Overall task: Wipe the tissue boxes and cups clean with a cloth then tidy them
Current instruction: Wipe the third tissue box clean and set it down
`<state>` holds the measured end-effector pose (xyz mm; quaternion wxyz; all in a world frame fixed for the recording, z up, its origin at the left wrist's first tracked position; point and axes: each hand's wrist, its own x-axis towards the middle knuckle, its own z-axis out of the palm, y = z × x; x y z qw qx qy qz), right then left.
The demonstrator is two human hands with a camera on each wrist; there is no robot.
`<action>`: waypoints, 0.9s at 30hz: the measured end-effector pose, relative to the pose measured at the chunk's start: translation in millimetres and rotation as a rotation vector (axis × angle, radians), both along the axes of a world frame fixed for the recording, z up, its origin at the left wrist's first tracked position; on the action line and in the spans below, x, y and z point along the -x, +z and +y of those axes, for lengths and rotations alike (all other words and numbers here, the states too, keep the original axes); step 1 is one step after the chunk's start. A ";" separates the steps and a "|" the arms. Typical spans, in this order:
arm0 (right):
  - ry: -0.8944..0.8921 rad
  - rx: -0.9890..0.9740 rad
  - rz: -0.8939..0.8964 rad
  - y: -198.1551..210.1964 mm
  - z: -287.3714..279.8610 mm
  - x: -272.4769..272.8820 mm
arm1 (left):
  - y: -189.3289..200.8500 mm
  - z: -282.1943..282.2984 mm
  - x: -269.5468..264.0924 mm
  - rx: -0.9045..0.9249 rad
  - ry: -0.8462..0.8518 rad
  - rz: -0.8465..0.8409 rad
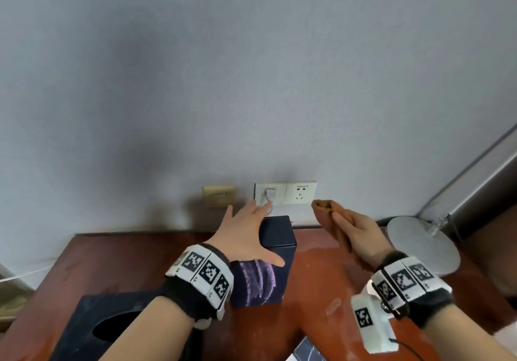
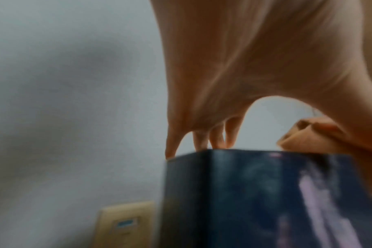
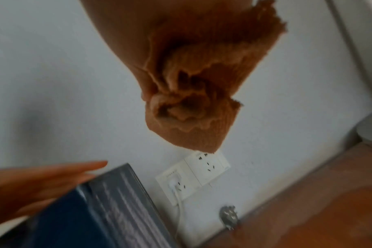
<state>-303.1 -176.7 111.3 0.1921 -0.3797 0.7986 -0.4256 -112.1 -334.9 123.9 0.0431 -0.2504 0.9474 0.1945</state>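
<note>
A dark blue tissue box [image 1: 277, 237] with a purple pattern stands on end on the red-brown table [image 1: 321, 282]. My left hand [image 1: 246, 234] lies over its top left edge, fingers straight and spread, thumb across the front face. The left wrist view shows the fingers [image 2: 219, 137] reaching past the box [image 2: 244, 193] top. To the right, at box-top height, my right hand [image 1: 361, 237] grips a bunched brown cloth [image 1: 324, 209]. In the right wrist view the cloth [image 3: 191, 109] hangs above the box [image 3: 96, 209]. No cups are in view.
A black tissue box [image 1: 92, 318] with an oval opening lies at the lower left. A round grey lamp base [image 1: 419, 243] sits at the right. White wall sockets [image 1: 285, 192] with a plugged cable and a beige plate [image 1: 218, 194] are behind the table.
</note>
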 end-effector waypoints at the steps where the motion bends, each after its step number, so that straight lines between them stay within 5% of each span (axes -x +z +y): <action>1: 0.008 -0.031 -0.012 -9.1 -1.2 0.4 | -0.7 5.9 11.6 0.008 -0.040 -0.037; 9: 0.052 -0.154 -0.170 -61.8 2.5 -9.3 | -10.0 6.0 23.0 -0.114 0.041 0.174; 15: -0.207 -0.136 -0.368 -103.8 5.5 15.8 | -26.0 -18.1 -10.1 -0.425 0.167 0.409; 23: -0.123 -0.115 -0.295 -92.3 -2.6 5.5 | -87.0 -35.9 -51.3 -0.662 0.341 0.473; 27: 0.157 -0.377 0.035 -96.2 -7.6 -23.5 | -105.3 -37.7 -78.0 -0.590 0.398 0.383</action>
